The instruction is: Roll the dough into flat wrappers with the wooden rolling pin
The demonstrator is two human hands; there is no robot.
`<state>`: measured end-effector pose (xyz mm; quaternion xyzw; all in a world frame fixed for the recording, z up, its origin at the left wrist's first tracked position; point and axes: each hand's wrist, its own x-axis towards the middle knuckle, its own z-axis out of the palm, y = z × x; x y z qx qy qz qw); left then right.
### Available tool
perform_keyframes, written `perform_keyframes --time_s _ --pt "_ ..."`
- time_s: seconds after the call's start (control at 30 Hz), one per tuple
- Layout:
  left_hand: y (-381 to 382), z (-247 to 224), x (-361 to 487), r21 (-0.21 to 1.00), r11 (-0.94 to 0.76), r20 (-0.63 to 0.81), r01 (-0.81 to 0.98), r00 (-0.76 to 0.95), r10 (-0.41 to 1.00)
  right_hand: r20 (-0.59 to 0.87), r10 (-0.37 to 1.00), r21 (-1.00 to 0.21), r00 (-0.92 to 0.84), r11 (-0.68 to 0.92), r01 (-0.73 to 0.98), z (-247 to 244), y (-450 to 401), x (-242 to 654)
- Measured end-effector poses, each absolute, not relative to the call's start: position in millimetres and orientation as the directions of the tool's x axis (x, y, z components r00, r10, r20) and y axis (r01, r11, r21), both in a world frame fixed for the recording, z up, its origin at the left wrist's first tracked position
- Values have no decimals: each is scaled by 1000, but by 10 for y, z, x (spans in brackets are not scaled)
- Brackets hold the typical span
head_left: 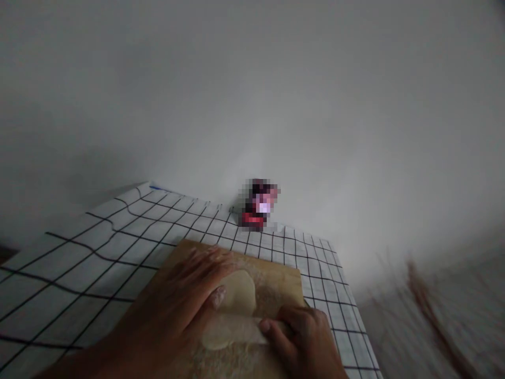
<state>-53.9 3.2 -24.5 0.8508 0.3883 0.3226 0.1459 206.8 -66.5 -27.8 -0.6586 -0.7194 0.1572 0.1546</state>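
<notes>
No readable text, label, brand, number or sign anywhere in frame — pixelated red-pink object at centre too blocky for any lettering to be made out

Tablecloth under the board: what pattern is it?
White tablecloth with black grid lines, seen in the head view.
</notes>
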Motion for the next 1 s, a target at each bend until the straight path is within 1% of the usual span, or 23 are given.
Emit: perform_keyframes --time_s 0.1,0.17,0.27,0.37,0.43,0.6,0.77,0.9,1.0 --pt "145 -326 -517 382 -676 392 630 551 736 62 994 -408 -92 110 906 -239 -658 2014" --pt "265 -350 -490 333 -685 432 648 541 722 130 988 -391 -86 130 911 -216 -627 1997" --pt "485 -358 -408 331 -682 451 652 525 722 185 979 -325 -79 137 936 -183 -526 1993" --pt "687 -313 -319 369 -644 378 670 525 763 160 982 -248 -99 137 959 -138 -356 2027" --pt "775 -265 -280 366 -617 343 696 516 785 138 985 -223 -106 135 965 -103 -220 2067" --pt "821 -207 -254 314 -549 332 774 452 828 70 994 -262 -88 103 960 -79 67 2167" --pt "824 -259 -236 290 -510 330 810 416 847 47 992 -284 -116 125 951 -136 225 2220" --pt "830 -277 -229 276 -507 328 817 415 848 34 990 -279 -136 140 950 -131 262 2230" --pt "756 -280 -246 261 -529 325 807 443 836 35 987 -284 -157 161 945 -129 130 2206"
